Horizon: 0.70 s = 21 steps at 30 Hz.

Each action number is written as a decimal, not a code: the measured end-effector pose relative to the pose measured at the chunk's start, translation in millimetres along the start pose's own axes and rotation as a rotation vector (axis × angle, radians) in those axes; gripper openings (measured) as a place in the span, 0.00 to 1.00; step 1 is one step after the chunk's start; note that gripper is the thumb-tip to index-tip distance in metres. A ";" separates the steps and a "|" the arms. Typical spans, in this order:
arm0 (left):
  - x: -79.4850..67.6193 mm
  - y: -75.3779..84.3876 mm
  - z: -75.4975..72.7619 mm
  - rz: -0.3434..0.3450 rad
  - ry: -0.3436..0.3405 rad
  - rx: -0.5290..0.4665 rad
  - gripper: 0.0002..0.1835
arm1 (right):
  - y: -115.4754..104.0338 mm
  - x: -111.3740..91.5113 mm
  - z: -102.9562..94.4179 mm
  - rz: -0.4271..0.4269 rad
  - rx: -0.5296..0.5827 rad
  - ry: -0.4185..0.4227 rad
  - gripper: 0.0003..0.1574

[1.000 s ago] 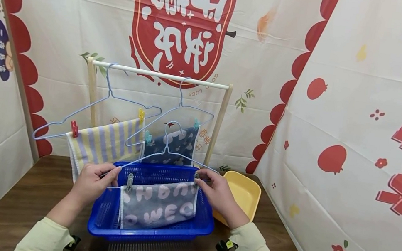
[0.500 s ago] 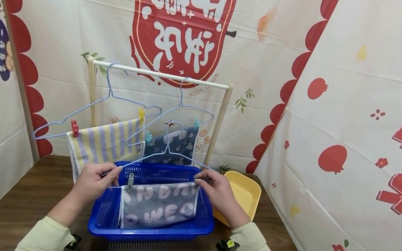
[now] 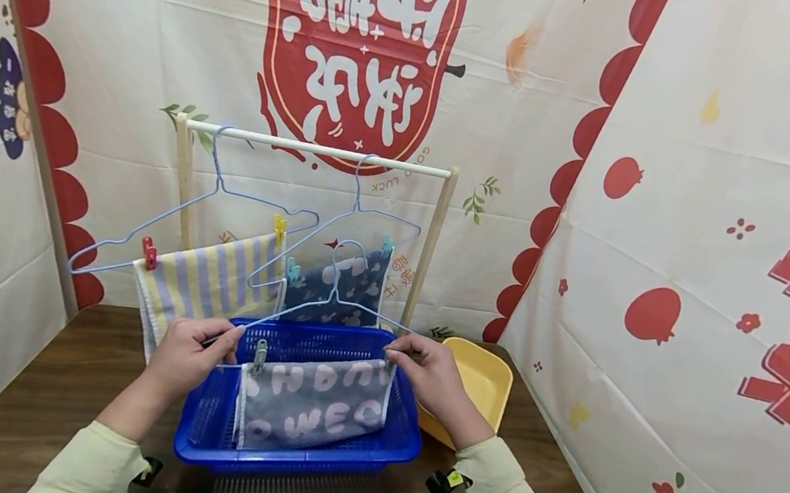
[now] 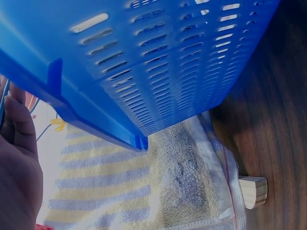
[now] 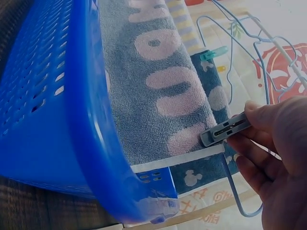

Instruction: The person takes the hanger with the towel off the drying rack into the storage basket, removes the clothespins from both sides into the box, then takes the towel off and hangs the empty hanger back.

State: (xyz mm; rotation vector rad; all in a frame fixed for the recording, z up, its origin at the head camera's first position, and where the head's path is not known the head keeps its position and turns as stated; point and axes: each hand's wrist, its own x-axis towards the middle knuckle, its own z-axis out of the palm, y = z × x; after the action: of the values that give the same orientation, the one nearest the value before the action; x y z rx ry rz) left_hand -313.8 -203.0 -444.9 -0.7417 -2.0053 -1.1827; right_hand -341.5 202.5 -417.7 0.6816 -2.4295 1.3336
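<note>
A blue wire hanger (image 3: pixel 335 295) is held up over the blue basket (image 3: pixel 287 461), with a grey towel (image 3: pixel 315 413) bearing pink letters folded over its lower bar. My left hand (image 3: pixel 192 357) grips the hanger's left end. At the towel's left corner a grey clothespin (image 3: pixel 260 355) is clipped. My right hand (image 5: pixel 283 153) pinches a second grey clothespin (image 5: pixel 225 132) between thumb and fingers, its jaws on the towel's right corner. In the left wrist view the basket wall takes up much of the picture, and part of the left hand (image 4: pixel 19 153) shows at the edge.
Behind the basket stands a rack (image 3: pixel 318 147) with two more hangers. A yellow-striped towel (image 3: pixel 213 278) hangs at left, a dark blue towel (image 3: pixel 341 289) at right, both clipped by clothespins. A yellow tray (image 3: pixel 485 385) sits right of the basket on the wooden table (image 3: pixel 13 405).
The held hanger's hook has shifted slightly to the right. Both hands keep their grips, moving very little; the head view has shifted slightly.
</note>
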 end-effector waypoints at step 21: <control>0.5 -3.0 -0.5 0.030 0.002 0.013 0.21 | -4.6 -2.3 -3.6 -0.016 -0.022 0.071 0.05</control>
State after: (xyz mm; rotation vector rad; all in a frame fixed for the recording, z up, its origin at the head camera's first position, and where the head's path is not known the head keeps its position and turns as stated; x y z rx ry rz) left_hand -316.2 -204.6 -445.9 -0.7614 -1.9919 -1.1514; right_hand -337.0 204.0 -413.6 0.6357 -2.3748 1.3000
